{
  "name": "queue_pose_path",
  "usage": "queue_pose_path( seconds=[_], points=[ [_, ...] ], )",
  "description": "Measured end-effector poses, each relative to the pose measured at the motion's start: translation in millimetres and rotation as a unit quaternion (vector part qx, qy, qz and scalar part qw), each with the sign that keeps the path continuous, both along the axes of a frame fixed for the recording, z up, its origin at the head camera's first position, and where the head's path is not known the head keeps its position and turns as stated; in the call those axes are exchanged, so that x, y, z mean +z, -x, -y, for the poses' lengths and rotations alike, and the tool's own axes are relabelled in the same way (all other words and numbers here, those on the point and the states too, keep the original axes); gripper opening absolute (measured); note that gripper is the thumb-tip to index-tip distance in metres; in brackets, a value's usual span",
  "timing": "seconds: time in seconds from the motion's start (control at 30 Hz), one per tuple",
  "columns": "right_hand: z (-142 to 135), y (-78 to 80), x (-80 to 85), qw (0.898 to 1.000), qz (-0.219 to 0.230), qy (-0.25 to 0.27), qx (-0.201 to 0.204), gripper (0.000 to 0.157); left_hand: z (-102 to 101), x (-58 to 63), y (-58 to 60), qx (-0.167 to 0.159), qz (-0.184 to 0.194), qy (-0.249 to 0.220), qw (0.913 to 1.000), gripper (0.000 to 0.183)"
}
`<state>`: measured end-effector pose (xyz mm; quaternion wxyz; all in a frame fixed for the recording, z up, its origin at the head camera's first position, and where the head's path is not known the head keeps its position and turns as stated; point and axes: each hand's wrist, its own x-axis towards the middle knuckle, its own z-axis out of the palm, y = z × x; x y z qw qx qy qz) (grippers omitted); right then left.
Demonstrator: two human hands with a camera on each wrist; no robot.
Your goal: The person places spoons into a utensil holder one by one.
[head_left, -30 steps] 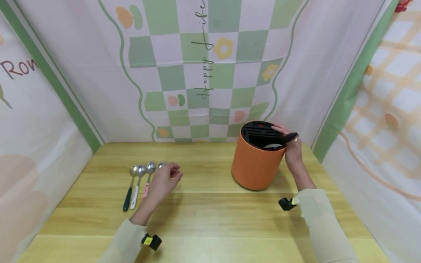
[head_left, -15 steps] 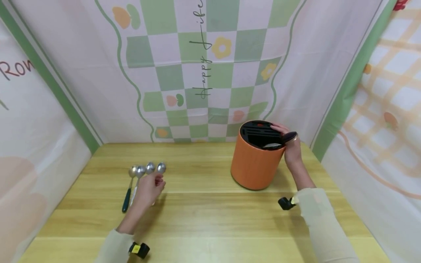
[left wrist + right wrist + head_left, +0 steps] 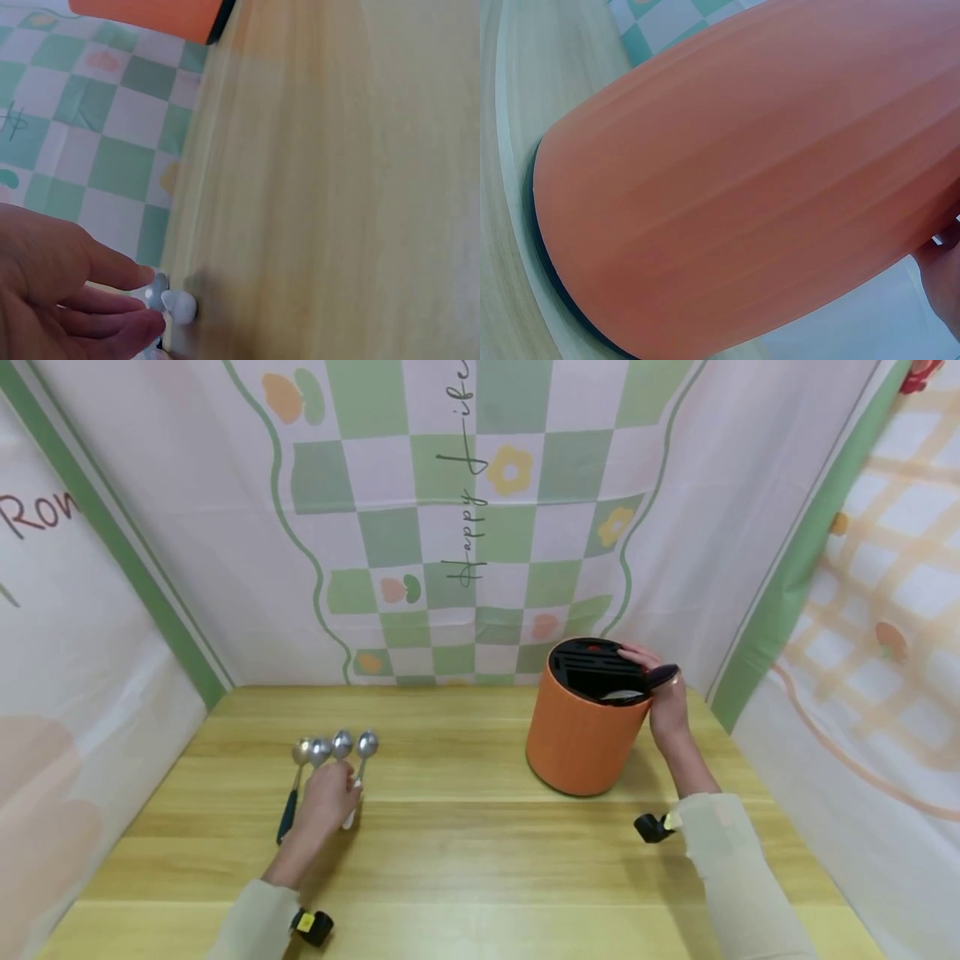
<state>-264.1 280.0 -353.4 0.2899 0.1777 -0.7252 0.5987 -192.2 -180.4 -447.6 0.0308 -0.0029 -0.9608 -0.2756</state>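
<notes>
A steel spoon with a white handle (image 3: pixel 367 744) is lying beside three other steel spoons (image 3: pixel 320 751) on the wooden tabletop (image 3: pixel 480 860). The left hand (image 3: pixel 322 799) is now moving nearer its handle, bringing it within grasp; whether its bent fingers (image 3: pixel 116 266) are pinching it, I cannot tell. The right hand (image 3: pixel 669 707) is gripping the orange cylindrical holder (image 3: pixel 581 747) by its rim.

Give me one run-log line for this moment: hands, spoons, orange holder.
left hand: over spoons, grip unclear; right hand: holds orange holder near top; spoons: four in view; orange holder: on table
</notes>
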Motion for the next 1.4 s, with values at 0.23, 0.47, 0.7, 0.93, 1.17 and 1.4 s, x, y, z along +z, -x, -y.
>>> queue_pose_path(
  seconds=[0.23, 0.47, 0.7, 0.93, 1.17, 1.4],
  points=[
    [-12.7, 18.8, -17.8, 1.000, -0.003, -0.010, -0.012, 0.051, 0.2, -5.9, 1.3, -0.008, 0.036, 0.021, 0.9991, 0.012],
    [-15.4, 21.0, -22.4, 1.000, -0.007, -0.002, -0.006, 0.054, -3.2, -3.0, 5.2, -0.018, 0.041, 0.064, 0.9969, 0.020],
    [-11.2, 14.7, -16.3, 1.000, -0.007, -0.005, -0.006, 0.054, -4.1, 1.8, 12.8, -0.027, 0.068, 0.098, 0.9925, 0.023],
    [0.7, -2.5, 1.1, 1.000, 0.003, -0.005, -0.005, 0.049, -2.7, 1.2, 15.9, -0.020, 0.078, 0.069, 0.9943, 0.016],
    [1.9, -5.0, 4.1, 1.000, 0.011, -0.009, -0.010, 0.048, -5.0, 5.1, 14.6, -0.023, 0.057, 0.051, 0.9968, 0.017],
    [0.9, -4.2, 3.4, 1.000, 0.025, -0.008, -0.013, 0.047, -11.4, 10.2, 11.9, -0.019, 0.047, 0.016, 0.9986, 0.009]
  ],
)
